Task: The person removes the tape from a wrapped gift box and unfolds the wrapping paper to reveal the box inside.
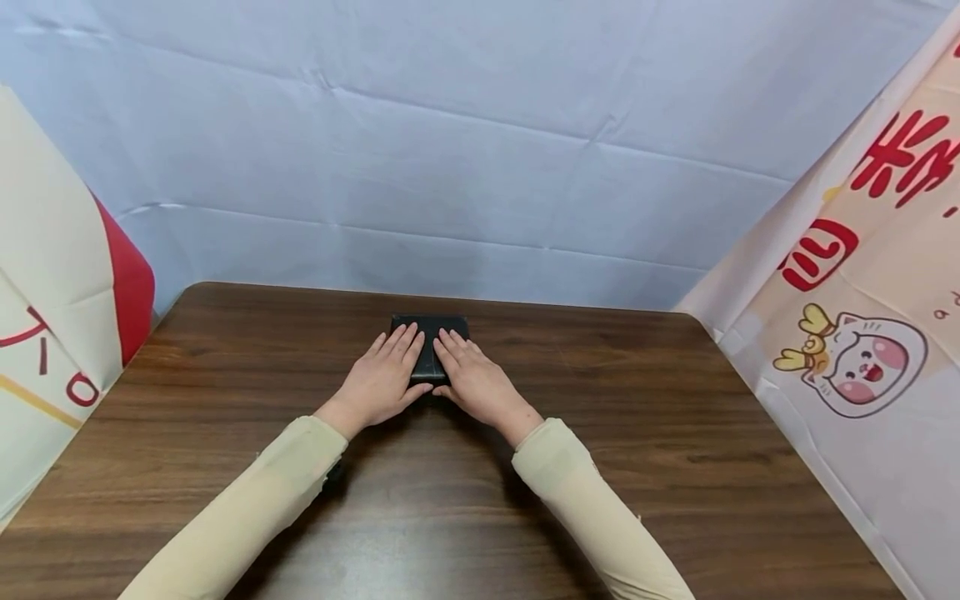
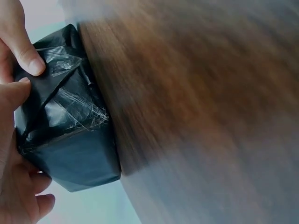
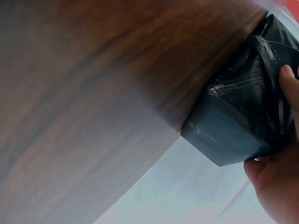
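Note:
A black box (image 1: 429, 360) in shiny, creased plastic wrapping sits on the table near its far edge. My left hand (image 1: 384, 375) rests on the left part of its top with straight fingers, and my right hand (image 1: 480, 382) lies likewise on the right part. Both thumbs point inward along the near side. In the left wrist view, two thumb tips touch the wrapped near face of the box (image 2: 70, 109). The right wrist view shows the same box (image 3: 229, 116) with a thumb against its folded wrapping. Its underside is hidden.
The brown wood-grain table (image 1: 645, 433) has rounded far corners. Behind it hangs a pale, creased sheet (image 1: 465, 150). Printed cloths hang at the left (image 1: 52, 275) and right (image 1: 847, 367). A small dark item (image 1: 333, 475) shows under the left sleeve.

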A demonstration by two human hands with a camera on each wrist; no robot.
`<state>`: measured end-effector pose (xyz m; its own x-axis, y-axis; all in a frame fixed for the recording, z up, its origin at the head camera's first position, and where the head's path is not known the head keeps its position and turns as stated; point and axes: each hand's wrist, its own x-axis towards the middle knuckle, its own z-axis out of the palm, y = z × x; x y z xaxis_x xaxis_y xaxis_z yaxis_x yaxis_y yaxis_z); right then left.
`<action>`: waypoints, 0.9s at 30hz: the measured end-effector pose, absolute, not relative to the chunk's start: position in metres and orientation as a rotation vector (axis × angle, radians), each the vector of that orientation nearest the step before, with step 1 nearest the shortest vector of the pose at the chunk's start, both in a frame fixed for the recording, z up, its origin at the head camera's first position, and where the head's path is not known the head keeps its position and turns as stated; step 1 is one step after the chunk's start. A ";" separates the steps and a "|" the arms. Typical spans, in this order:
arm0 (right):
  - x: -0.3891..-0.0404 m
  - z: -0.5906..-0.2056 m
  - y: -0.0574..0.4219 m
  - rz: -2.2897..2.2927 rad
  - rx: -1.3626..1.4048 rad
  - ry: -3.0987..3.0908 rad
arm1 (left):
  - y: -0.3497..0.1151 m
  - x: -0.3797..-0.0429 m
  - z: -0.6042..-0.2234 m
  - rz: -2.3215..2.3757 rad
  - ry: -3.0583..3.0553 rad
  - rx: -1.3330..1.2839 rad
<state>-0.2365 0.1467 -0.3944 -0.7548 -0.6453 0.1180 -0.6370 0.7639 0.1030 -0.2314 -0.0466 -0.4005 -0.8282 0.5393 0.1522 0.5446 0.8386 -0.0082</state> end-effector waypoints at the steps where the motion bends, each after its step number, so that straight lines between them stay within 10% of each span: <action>1: -0.236 -0.394 0.147 -0.097 1.029 -2.807 | -0.047 -0.231 -0.401 -0.040 -2.860 -0.856; 27: -0.241 -0.356 0.155 0.296 1.059 -2.862 | -0.054 -0.218 -0.394 0.218 -2.471 -0.909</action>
